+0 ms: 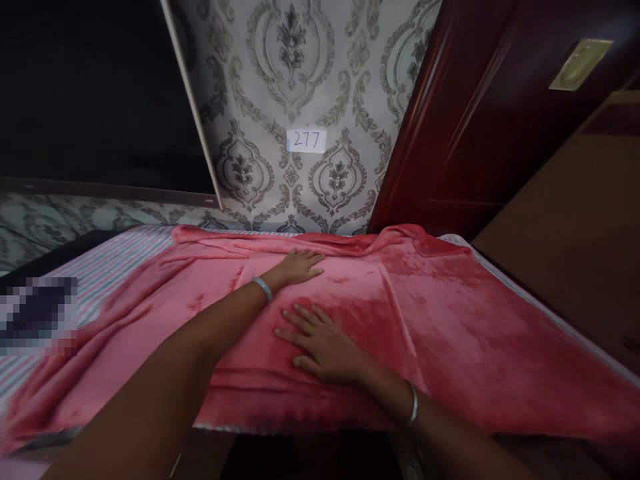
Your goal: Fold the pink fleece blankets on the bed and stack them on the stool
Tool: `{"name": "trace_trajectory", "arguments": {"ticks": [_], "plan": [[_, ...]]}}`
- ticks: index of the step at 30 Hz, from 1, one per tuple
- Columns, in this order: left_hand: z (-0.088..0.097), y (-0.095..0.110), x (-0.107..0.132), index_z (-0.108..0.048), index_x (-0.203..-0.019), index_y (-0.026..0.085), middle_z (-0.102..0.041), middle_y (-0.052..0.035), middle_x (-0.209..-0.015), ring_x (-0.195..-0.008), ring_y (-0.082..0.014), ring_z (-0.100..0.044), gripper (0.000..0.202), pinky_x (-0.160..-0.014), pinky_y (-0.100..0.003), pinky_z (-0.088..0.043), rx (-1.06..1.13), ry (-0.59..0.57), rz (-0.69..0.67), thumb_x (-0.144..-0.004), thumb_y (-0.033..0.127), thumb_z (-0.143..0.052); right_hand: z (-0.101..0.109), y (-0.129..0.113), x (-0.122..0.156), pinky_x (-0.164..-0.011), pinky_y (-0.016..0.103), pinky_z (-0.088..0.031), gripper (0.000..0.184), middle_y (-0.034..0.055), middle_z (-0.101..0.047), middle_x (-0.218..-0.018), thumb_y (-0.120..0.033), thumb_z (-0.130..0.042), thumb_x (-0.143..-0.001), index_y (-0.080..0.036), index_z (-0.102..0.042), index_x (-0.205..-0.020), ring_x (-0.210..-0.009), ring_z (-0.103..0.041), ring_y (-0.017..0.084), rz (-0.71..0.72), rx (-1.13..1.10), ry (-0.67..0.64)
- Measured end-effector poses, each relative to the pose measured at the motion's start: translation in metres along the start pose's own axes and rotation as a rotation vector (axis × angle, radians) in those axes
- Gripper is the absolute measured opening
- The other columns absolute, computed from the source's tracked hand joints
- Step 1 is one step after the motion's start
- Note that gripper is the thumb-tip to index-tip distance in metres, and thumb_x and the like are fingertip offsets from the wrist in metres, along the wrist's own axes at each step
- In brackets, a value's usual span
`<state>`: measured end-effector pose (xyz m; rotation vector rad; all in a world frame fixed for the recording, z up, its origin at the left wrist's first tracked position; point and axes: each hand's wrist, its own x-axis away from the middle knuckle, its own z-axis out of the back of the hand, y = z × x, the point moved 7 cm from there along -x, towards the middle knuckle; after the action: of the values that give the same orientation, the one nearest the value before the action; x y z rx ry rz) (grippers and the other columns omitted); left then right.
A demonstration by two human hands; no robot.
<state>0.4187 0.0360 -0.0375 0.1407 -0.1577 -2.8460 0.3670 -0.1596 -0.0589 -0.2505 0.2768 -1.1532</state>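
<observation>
Head view shows a red-pink blanket (465, 347) spread across most of the surface before the person, with both hands lying on it. The left hand (296, 269) reaches farther away, palm down near the middle of the blanket's far half; its fingers (306, 259) are released and splayed, pointing to the right. The right hand (325, 348) rests palm down nearer the person, just beside the left, its fingers also loose and fanned out on the pile, grasping nothing. Each wrist wears a bracelet, one at the left (263, 289) and one at the right (413, 403). Long folds bunch up along the blanket's far edge and down its left side, while a straight crease (400, 310) runs toward the person to the right of both hands. Darker and paler patches mottle the plush. Striped cloth (117, 250) shows from under the blanket at the left, and a pixelated patch (37, 317) hides part of that side. Behind stands patterned wallpaper (290, 80) bearing a label (307, 141) marked 277. A dark screen (95, 93) is at upper left; at upper right is a red-brown door (465, 120) with a yellowish plate (581, 65), and a brown panel (575, 233) slants beside the blanket.
</observation>
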Motion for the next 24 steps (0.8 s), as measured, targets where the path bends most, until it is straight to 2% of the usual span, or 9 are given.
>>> {"name": "trace_trajectory", "arguments": {"ticks": [1,3,7,9,12,15,17,21,24], "plan": [[0.005,0.003,0.005,-0.042,-0.156,0.024,-0.044,-0.0141,-0.161,-0.149,-0.0340,-0.040,0.064,-0.124,-0.062,-0.021,-0.044,0.011,0.021,-0.101,0.057,-0.037,0.002,0.000,0.001,-0.129,0.054,-0.002,0.063,0.0019,-0.013,-0.173,-0.057,-0.042,-0.106,-0.034,-0.028,-0.163,-0.160,-0.002,0.025,-0.002,-0.002,-0.001],[0.015,0.010,0.018,-0.045,-0.154,0.020,-0.044,-0.0171,-0.160,-0.149,-0.0346,-0.039,0.064,-0.125,-0.060,-0.020,-0.079,0.038,0.012,-0.101,0.056,-0.040,0.008,-0.002,0.001,-0.130,0.053,-0.005,0.065,0.0023,-0.017,-0.172,-0.058,-0.043,-0.105,-0.033,-0.029,-0.163,-0.160,-0.006,0.025,-0.004,-0.012,-0.004],[0.026,0.015,0.056,-0.048,-0.153,0.022,-0.046,-0.0101,-0.160,-0.153,-0.0248,-0.034,0.060,-0.127,-0.044,-0.022,0.026,-0.009,-0.151,-0.104,0.054,-0.031,0.025,-0.021,-0.016,-0.129,0.051,-0.015,0.062,0.0076,-0.030,-0.169,-0.056,-0.047,-0.104,-0.028,-0.040,-0.159,-0.157,-0.022,0.026,0.040,-0.015,0.007],[0.028,0.004,0.074,-0.046,-0.154,0.025,-0.046,-0.0079,-0.161,-0.153,-0.0225,-0.033,0.061,-0.127,-0.043,-0.020,0.063,-0.038,-0.154,-0.105,0.055,-0.026,0.029,-0.037,-0.034,-0.128,0.048,-0.018,0.056,0.0086,-0.038,-0.165,-0.051,-0.048,-0.105,-0.025,-0.046,-0.155,-0.155,-0.028,0.024,0.127,0.003,0.014],[0.027,-0.024,0.091,-0.042,-0.157,0.027,-0.038,-0.0086,-0.165,-0.156,-0.0249,-0.028,0.062,-0.128,-0.051,-0.013,0.054,-0.066,-0.042,-0.105,0.058,-0.027,0.019,-0.057,-0.061,-0.129,0.047,-0.015,0.057,0.0074,-0.040,-0.164,-0.051,-0.049,-0.105,-0.025,-0.046,-0.155,-0.156,-0.025,0.023,0.259,0.031,-0.019],[0.017,-0.045,0.098,-0.035,-0.160,0.030,-0.026,-0.0097,-0.170,-0.158,-0.0296,-0.020,0.065,-0.126,-0.062,-0.010,0.034,-0.107,0.050,-0.103,0.061,-0.031,-0.001,-0.059,-0.075,-0.128,0.055,-0.009,0.063,0.0080,-0.027,-0.170,-0.056,-0.050,-0.103,-0.028,-0.040,-0.159,-0.159,-0.014,0.028,0.274,0.048,-0.062],[0.009,-0.054,0.098,-0.030,-0.161,0.033,-0.021,-0.0098,-0.171,-0.159,-0.0309,-0.015,0.067,-0.124,-0.065,-0.009,0.039,-0.113,0.061,-0.102,0.064,-0.030,-0.009,-0.057,-0.075,-0.129,0.056,-0.005,0.064,0.0079,-0.023,-0.171,-0.057,-0.049,-0.104,-0.029,-0.037,-0.160,-0.159,-0.010,0.028,0.255,0.037,-0.075],[0.002,-0.069,0.090,-0.030,-0.161,0.034,-0.024,-0.0082,-0.171,-0.158,-0.0281,-0.019,0.069,-0.126,-0.060,-0.009,0.058,-0.079,0.005,-0.101,0.066,-0.031,-0.013,-0.055,-0.070,-0.129,0.053,-0.001,0.064,0.0060,-0.021,-0.171,-0.056,-0.046,-0.105,-0.029,-0.034,-0.161,-0.160,-0.003,0.024,0.239,-0.007,-0.089],[0.003,-0.089,0.081,-0.036,-0.159,0.032,-0.035,-0.0054,-0.167,-0.156,-0.0244,-0.027,0.064,-0.128,-0.052,-0.015,0.095,-0.030,0.042,-0.103,0.061,-0.027,-0.011,-0.055,-0.070,-0.129,0.053,0.001,0.063,0.0054,-0.018,-0.172,-0.055,-0.047,-0.105,-0.028,-0.035,-0.161,-0.160,0.001,0.024,0.238,-0.016,-0.091]]}}
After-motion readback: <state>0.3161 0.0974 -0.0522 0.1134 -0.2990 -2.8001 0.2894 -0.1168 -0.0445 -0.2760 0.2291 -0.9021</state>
